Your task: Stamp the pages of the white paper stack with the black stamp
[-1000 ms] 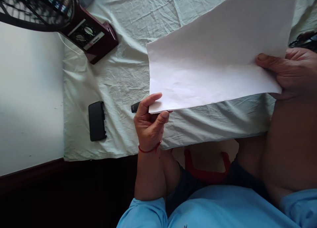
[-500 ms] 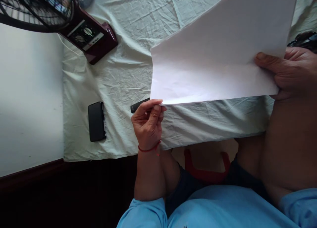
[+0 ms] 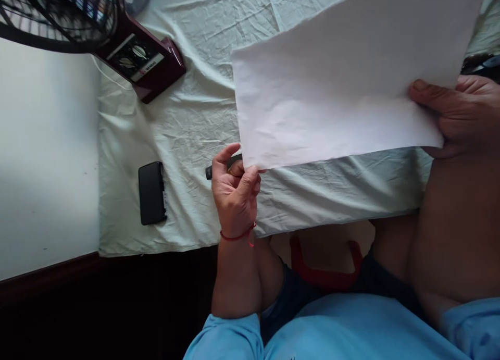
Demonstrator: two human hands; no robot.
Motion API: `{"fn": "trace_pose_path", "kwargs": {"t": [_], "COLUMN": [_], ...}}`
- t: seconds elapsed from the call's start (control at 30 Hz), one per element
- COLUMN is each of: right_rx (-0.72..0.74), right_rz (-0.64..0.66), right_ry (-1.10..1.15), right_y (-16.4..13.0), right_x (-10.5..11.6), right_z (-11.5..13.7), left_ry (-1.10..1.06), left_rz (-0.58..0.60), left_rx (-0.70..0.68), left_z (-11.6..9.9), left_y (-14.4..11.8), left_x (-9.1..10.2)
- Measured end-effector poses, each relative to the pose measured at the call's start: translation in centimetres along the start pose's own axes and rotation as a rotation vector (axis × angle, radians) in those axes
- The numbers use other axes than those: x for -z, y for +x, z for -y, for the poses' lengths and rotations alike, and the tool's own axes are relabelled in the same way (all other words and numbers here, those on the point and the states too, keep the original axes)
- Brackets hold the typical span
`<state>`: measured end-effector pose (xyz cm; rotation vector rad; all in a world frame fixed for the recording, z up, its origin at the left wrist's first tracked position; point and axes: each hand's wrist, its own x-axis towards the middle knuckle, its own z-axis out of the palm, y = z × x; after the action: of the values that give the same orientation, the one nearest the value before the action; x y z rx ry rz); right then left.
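A large white sheet of paper (image 3: 344, 84) is held up over the table between both hands. My left hand (image 3: 235, 193), with a red thread on the wrist, pinches the sheet's near left corner. My right hand (image 3: 457, 115) grips the sheet's right edge, thumb on top. A dark pen-like object (image 3: 213, 170) lies on the cloth just behind my left hand, mostly hidden by it and by the paper.
A wrinkled pale green cloth (image 3: 187, 120) covers the table. A black phone (image 3: 151, 192) lies at its left. A maroon fan base (image 3: 144, 63) with a dark grille stands at the back left. Dark glasses (image 3: 482, 65) peek out at the right edge.
My left hand re-gripped the paper's near left corner, moving up a little. The sheet's left edge tilted and shifted slightly. My right hand stayed nearly still.
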<state>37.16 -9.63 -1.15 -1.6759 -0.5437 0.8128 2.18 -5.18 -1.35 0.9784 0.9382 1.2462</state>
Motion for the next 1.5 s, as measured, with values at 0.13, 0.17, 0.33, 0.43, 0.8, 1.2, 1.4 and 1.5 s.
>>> {"fn": "trace_pose_path", "kwargs": {"t": [0.13, 0.17, 0.33, 0.43, 0.8, 1.2, 1.4, 1.5], "right_rx": [-0.004, -0.015, -0.03, -0.099, -0.124, -0.07, -0.063, -0.072], "right_rz": [-0.035, -0.046, -0.052, -0.067, 0.073, -0.015, 0.078, 0.085], "right_ry": [0.077, 0.087, 0.061, -0.004, 0.019, 0.033, 0.052, 0.051], "right_y": [-0.6, -0.7, -0.9, -0.8, -1.8, -1.9, -1.6, -1.5], "right_x": [-0.5, -0.6, -0.7, -0.4, -1.0, -1.6, -1.7, -1.9], "right_z": [0.4, 0.5, 0.9, 1.3, 1.7, 2.0, 1.4, 1.1], "left_ry": [-0.003, 0.005, 0.087, 0.112, 0.177, 0.755, 0.93, 1.006], "left_rz": [-0.044, -0.036, 0.011, -0.008, -0.04, -0.352, -0.527, -0.481], "left_rx": [0.059, 0.077, 0.133, 0.149, 0.139, -0.306, -0.523, -0.57], "left_z": [0.2, 0.3, 0.2, 0.1, 1.0, 1.1, 0.9, 1.0], "left_y": [0.0, 0.0, -0.1, 0.0, 0.4, 0.0, 0.7, 1.2], "left_x": [-0.2, -0.2, -0.6, -0.8, -0.5, -0.4, 0.9, 2.1]}}
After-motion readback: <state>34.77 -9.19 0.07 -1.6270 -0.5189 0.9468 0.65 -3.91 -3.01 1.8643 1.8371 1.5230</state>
